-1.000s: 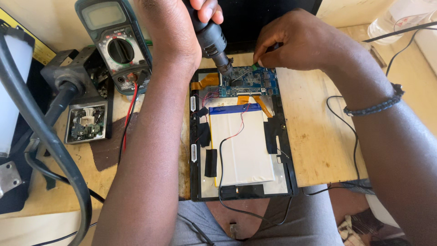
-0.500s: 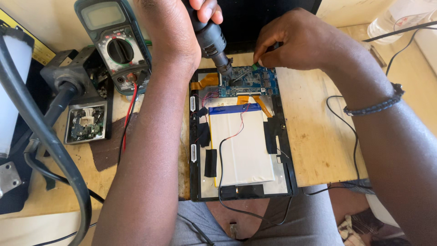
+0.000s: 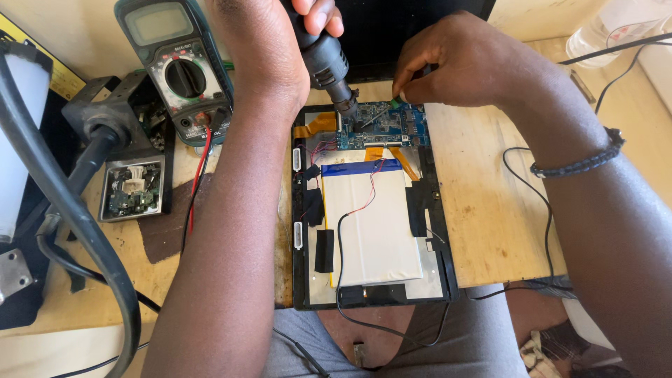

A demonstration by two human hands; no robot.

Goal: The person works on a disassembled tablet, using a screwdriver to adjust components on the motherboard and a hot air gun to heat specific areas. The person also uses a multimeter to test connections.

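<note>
An opened tablet [image 3: 434,210] lies back-side up on the wooden bench, showing a white flat battery [image 3: 371,224] and a blue circuit board [image 3: 392,126] at its top. My left hand [image 3: 273,49] grips a black hot-air nozzle tool [image 3: 329,63] whose tip points down at the board's left part. My right hand [image 3: 469,63] pinches thin tweezers [image 3: 378,115] with a green grip, their tips touching the board just right of the nozzle. A dark bead bracelet sits on my right wrist.
A green multimeter [image 3: 175,63] with a red lead lies at the upper left. Below it stand a dark tool stand [image 3: 105,126], a small open circuit module [image 3: 133,189] and a thick black hose [image 3: 77,217]. Black cables [image 3: 518,203] run across the right side.
Both hands hold almost still over the circuit board; the tweezers shift very slightly beside the nozzle tip.
</note>
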